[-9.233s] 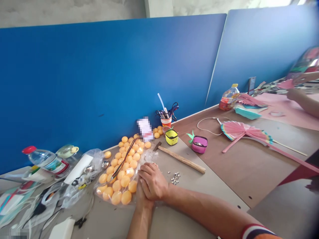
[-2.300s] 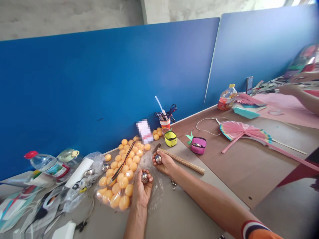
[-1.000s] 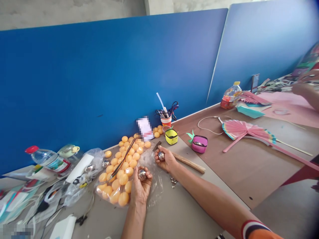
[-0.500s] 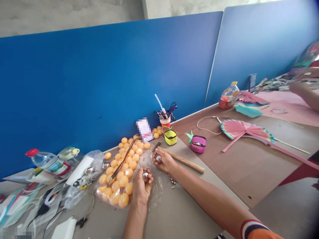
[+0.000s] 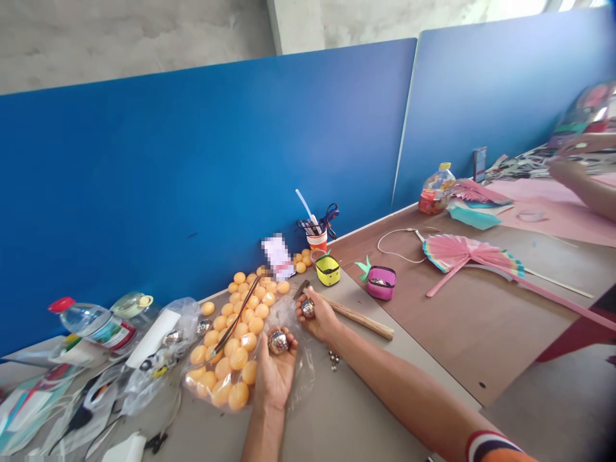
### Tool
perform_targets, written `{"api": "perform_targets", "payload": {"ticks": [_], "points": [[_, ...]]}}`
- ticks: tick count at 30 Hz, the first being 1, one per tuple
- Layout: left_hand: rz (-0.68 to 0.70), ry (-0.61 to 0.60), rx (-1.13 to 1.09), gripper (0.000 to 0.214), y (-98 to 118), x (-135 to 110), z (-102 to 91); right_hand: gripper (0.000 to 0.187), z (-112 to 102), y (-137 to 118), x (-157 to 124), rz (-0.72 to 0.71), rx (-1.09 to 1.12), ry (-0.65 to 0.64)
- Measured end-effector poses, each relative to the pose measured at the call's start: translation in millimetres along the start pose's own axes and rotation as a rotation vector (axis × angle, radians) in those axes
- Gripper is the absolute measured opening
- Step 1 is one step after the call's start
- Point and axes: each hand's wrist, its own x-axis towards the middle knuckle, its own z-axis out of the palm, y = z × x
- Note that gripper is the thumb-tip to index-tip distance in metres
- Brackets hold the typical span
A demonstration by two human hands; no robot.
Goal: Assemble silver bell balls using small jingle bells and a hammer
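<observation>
My left hand is palm up, its fingertips curled round a shiny silver ball. My right hand sits a little further back, fingers closed on a second, smaller silver ball. Both hands hover over a clear plastic bag beside a heap of orange ping-pong balls. A wooden-handled hammer lies just behind my right hand. A few small metal beads rest under my right wrist.
A blue partition backs the desk. Water bottle and plastic clutter lie left. A cup of scissors, yellow box and pink box stand behind. A pink paper fan lies right, near another person's hands.
Earlier both hands were clasped together on the desk; they have since parted, each holding a silver ball. Over the last second they have barely moved.
</observation>
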Motion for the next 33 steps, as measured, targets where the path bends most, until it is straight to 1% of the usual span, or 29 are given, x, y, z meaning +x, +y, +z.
{"api": "perform_targets", "payload": {"ticks": [2, 3, 4, 6, 7, 9, 10, 11, 14, 16, 18, 20, 22, 24, 25, 26, 28, 29, 31, 33], "points": [[-0.019, -0.047, -0.04, 0.015, 2, -1, 0.7, 0.038, -3, -3, 1, -0.017, 0.064, -0.042], [-0.026, -0.065, -0.044, 0.014, 3, -1, 0.9, 0.036, -4, -3, 2, -0.025, 0.09, -0.067], [-0.034, -0.08, -0.043, 0.015, 3, -1, 1.1, 0.03, -5, -4, 4, -0.034, 0.112, -0.091], [-0.035, -0.081, -0.027, 0.021, 4, -1, 0.7, 0.01, -6, -2, 5, -0.064, 0.131, -0.132], [-0.032, -0.077, -0.016, 0.021, 4, 0, 0.2, 0.007, -7, -1, 6, -0.075, 0.123, -0.153], [-0.028, -0.078, 0.005, 0.015, 4, 1, -1.2, 0.017, -9, 2, 6, -0.083, 0.084, -0.188], [-0.031, -0.087, 0.011, 0.011, 4, 1, -1.9, 0.018, -10, 3, 6, -0.073, 0.06, -0.197], [-0.04, -0.101, 0.011, 0.009, 4, 1, -2.4, 0.016, -11, 3, 6, -0.054, 0.037, -0.198], [-0.072, -0.134, -0.018, 0.015, 5, 0, -2.5, 0.011, -14, 2, 6, 0.01, 0.014, -0.161], [-0.078, -0.098, -0.037, 0.019, 5, 0, -1.1, 0.009, -14, 0, 6, 0.03, 0.031, -0.141], [-0.08, -0.005, -0.046, 0.021, 7, 0, 1.0, 0.005, -14, -1, 5, 0.026, 0.051, -0.133], [-0.084, 0.088, -0.046, 0.018, 8, 0, 3.0, 0.008, -13, -1, 3, 0.012, 0.048, -0.142], [-0.08, 0.134, -0.033, 0.014, 8, 1, 4.2, 0.018, -12, -1, 0, -0.015, 0.029, -0.175], [-0.069, 0.123, -0.016, 0.009, 7, 1, 4.1, 0.025, -11, -2, -3, -0.033, 0.009, -0.214], [-0.067, 0.107, -0.011, 0.006, 6, 2, 3.7, 0.025, -10, -3, -4, -0.033, 0.002, -0.227], [-0.066, 0.089, -0.009, 0.004, 5, 2, 3.1, 0.021, -9, -3, -4, -0.025, 0.001, -0.233], [-0.056, 0.066, -0.018, 0.008, 4, 3, 1.6, 0.01, -7, -5, -5, 0.007, 0.008, -0.22], [-0.049, 0.066, -0.025, 0.012, 4, 4, 0.9, 0.011, -6, -5, -5, 0.02, 0.012, -0.204], [-0.036, 0.071, -0.029, 0.019, 4, 4, 0.1, 0.022, -3, -6, -5, 0.037, 0.005, -0.162], [-0.025, 0.065, -0.013, 0.024, 4, 4, 0.2, 0.03, 0, -6, -6, 0.045, -0.03, -0.127]]}}
